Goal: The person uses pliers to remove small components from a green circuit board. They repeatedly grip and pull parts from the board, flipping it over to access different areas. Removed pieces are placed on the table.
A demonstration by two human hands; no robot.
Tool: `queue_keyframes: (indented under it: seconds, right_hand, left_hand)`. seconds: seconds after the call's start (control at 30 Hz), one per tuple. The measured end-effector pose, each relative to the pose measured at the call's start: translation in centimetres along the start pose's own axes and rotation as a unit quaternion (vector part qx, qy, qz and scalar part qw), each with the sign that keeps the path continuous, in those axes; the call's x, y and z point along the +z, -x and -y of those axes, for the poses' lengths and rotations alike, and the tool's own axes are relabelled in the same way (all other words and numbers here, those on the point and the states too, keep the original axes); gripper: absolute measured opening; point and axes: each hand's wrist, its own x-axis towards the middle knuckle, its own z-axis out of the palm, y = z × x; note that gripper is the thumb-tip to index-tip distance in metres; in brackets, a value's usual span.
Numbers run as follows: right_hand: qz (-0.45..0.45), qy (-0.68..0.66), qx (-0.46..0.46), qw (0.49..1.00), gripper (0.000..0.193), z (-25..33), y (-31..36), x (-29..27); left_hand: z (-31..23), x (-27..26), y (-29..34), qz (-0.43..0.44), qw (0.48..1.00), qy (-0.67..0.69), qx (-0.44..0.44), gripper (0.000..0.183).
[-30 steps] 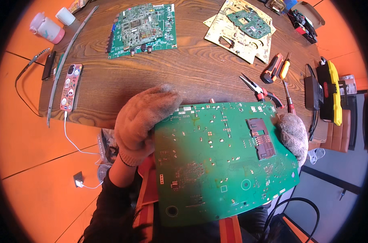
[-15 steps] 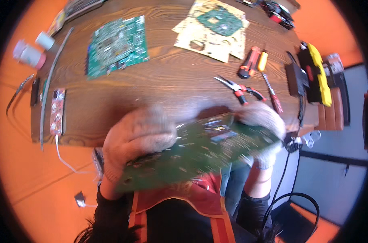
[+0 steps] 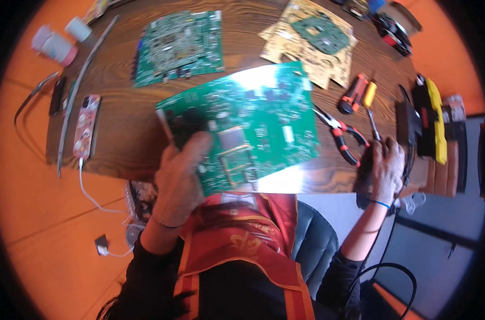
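In my gloved left hand is a large green circuit board, gripped at its left side with the thumb over its face. The board is tilted above the table's front edge, and bright glare covers part of it. My gloved right hand is at the table's right front, its fingers closed over the handle of a screwdriver. Only the shaft and a bit of that handle show. Red-and-black pliers lie between the board and my right hand.
Stacked green boards lie at the back left, tan boards at the back right. A utility knife and a yellow-handled tool lie beyond the pliers. A phone on a cable, a black adapter and a yellow-black case flank the table.
My right hand has let go of the circuit board and moved right to the screwdriver. The board, kept in my left hand, has turned and risen over the table. The whole view has shifted slightly.
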Motion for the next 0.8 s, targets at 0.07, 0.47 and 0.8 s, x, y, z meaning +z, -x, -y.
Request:
queue_keyframes:
  seconds: [0.07,0.47,0.8]
  right_hand:
    - [0.047,-0.029,0.032,0.998,0.035,-1.2,-0.3,0.6]
    - [-0.149,-0.386,-0.052,0.909,0.033,3.4,3.6,-5.2]
    - [-0.177,-0.458,-0.164,0.856,0.039,7.0,4.8,-8.0]
  left_hand:
    - [-0.3,0.4,0.6,0.052,0.985,0.145,-0.076,0.024]
    - [-2.0,0.5,3.1,0.216,0.932,-0.026,0.289,0.035]
    - [-3.3,-0.4,2.4,0.284,0.845,-0.214,0.399,0.049]
